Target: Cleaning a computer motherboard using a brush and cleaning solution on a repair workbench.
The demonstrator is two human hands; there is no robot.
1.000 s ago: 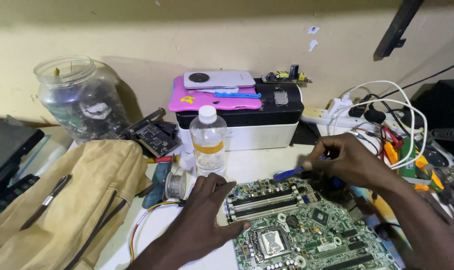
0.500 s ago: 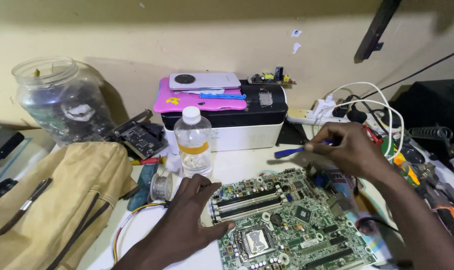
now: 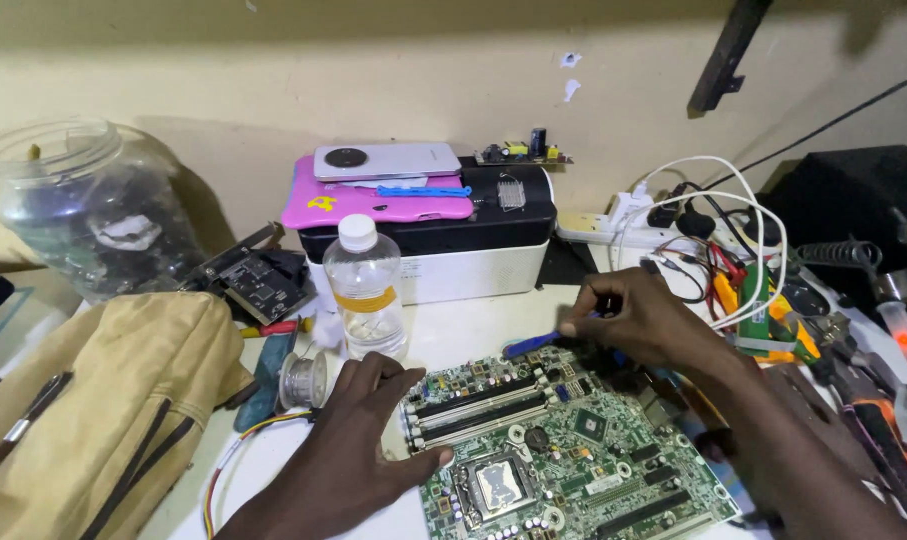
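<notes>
A green computer motherboard (image 3: 563, 450) lies on the white table in front of me. My left hand (image 3: 358, 430) rests flat beside its left edge, fingertips touching the board by the memory slots. My right hand (image 3: 638, 320) hovers over the board's far edge and grips a blue-handled tool (image 3: 533, 343), its handle pointing left. The tool's tip is hidden by my fingers. A clear plastic bottle (image 3: 365, 285) with a white cap stands just beyond my left hand, next to a spool of solder wire (image 3: 303, 380).
A tan bag (image 3: 83, 400) fills the left. A large glass jar (image 3: 83, 205) stands behind it. A black-and-white printer (image 3: 453, 250) at the back carries a pink tablet and a white phone. A power strip, tangled cables (image 3: 733, 230) and hand tools crowd the right side.
The view has shifted slightly. My right hand with the blue tool has come down closer to the board's far edge. My left hand stays by the board's left edge.
</notes>
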